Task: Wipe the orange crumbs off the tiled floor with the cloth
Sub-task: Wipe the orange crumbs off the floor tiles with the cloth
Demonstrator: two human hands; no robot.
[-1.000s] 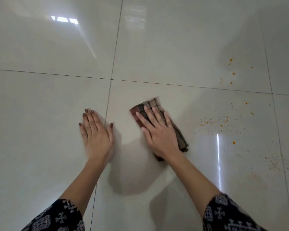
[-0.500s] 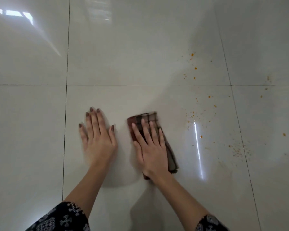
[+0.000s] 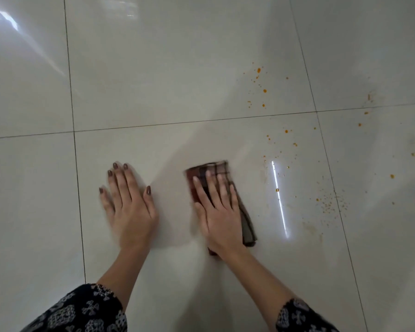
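A folded dark red and brown checked cloth (image 3: 216, 169) lies flat on the glossy white tiled floor (image 3: 177, 80). My right hand (image 3: 219, 213) presses down on it with fingers spread, covering most of it. My left hand (image 3: 130, 204) rests palm down on the bare tile to the left of the cloth, fingers apart, holding nothing. Orange crumbs (image 3: 264, 91) are scattered to the right of the cloth, some far beyond the grout line, more crumbs (image 3: 328, 204) on the near right, all apart from the cloth.
Dark grout lines (image 3: 153, 124) cross the floor. A bright streak of reflected light (image 3: 279, 200) lies between the cloth and the near crumbs. Patterned black and white sleeves (image 3: 82, 312) show at the bottom.
The view has shifted, so the crumbs sit closer to the middle. My right hand and the cloth have turned from slanted to nearly straight. My left hand stays flat on the tile.
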